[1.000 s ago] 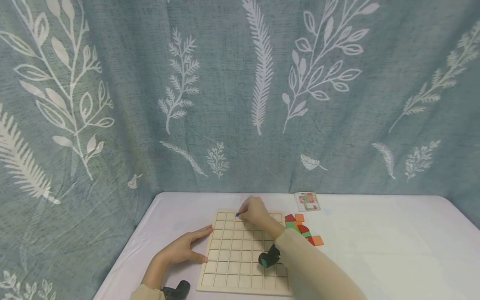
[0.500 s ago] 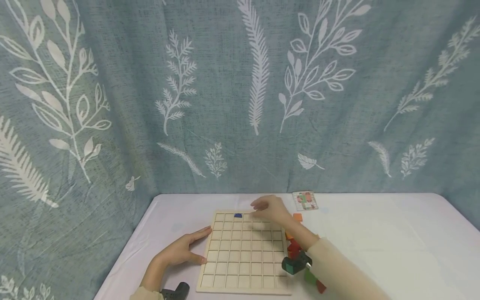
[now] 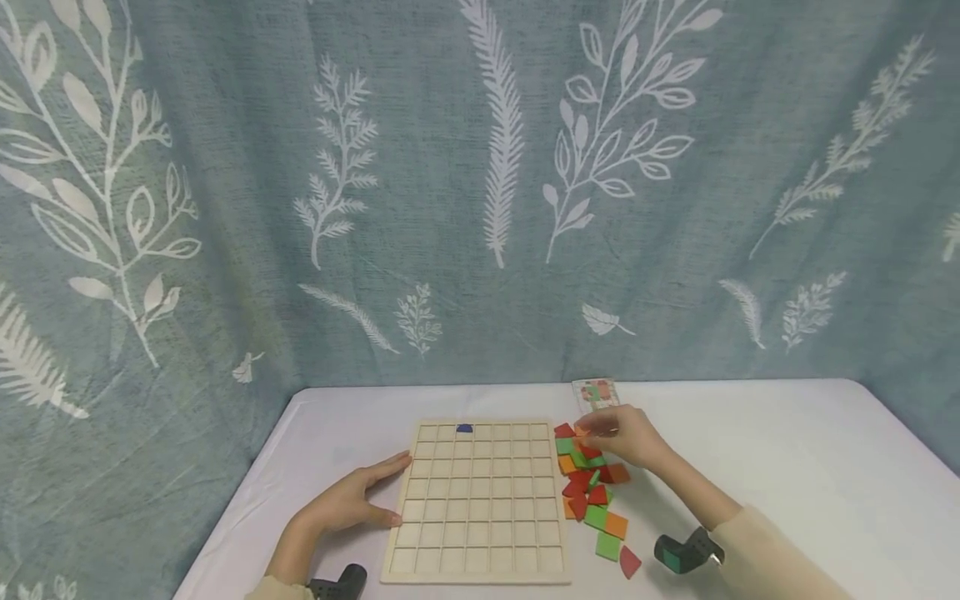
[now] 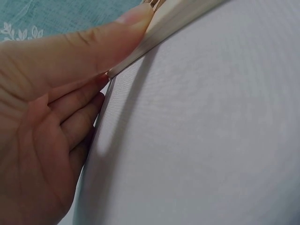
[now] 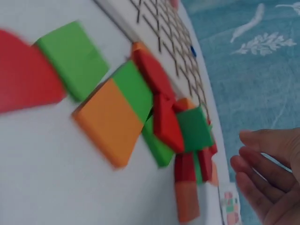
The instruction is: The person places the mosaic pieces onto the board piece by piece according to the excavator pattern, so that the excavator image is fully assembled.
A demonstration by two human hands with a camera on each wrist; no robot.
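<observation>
A pale wooden grid board (image 3: pixel 480 490) lies on the white table, with one dark blue piece (image 3: pixel 465 428) in its top row. My left hand (image 3: pixel 347 500) rests against the board's left edge, fingers extended and thumb apart; the left wrist view shows the thumb (image 4: pixel 122 35) touching the board's side. Over the upper part of a heap of red, green and orange pieces, right of the board, hovers my right hand (image 3: pixel 628 435). Its fingers are loosely bent, and the right wrist view shows nothing between them. Part of the heap is hidden beneath that hand.
A small printed card (image 3: pixel 596 393) lies behind the heap. Nearest the front are a green square (image 3: pixel 608 546), an orange square (image 3: pixel 616 525) and a red rounded wedge (image 3: pixel 630 562). A patterned blue-green curtain (image 3: pixel 450 192) hangs behind the table.
My right hand has let go of the blue piece in the board's top row and moved right, over the heap. The left hand stays at the board's edge. The head view has shifted slightly.
</observation>
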